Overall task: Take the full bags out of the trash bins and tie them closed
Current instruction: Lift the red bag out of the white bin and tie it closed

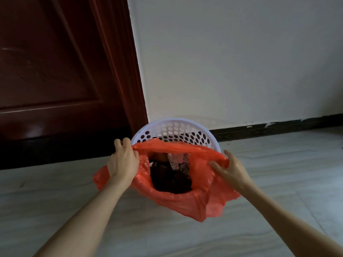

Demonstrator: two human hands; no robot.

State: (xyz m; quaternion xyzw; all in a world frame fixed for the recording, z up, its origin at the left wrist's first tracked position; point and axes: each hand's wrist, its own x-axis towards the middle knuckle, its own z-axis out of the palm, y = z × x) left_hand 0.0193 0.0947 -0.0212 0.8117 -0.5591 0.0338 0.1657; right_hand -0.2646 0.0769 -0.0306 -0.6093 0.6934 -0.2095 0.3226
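White perforated bin point(174, 129) sits at wall/door corner, 12 o'clock. Red bag point(200, 197) hangs open-mouthed in front of it, w/ dark trash point(169, 179) and pale scraps inside. Left hand point(123, 161) clenches bag rim at 9 o'clock; right hand point(229, 170) pinches rim at 3 o'clock.

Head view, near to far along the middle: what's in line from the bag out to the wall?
Red bag's near rim → dark trash inside → bag's far rim → white perforated bin → wall.
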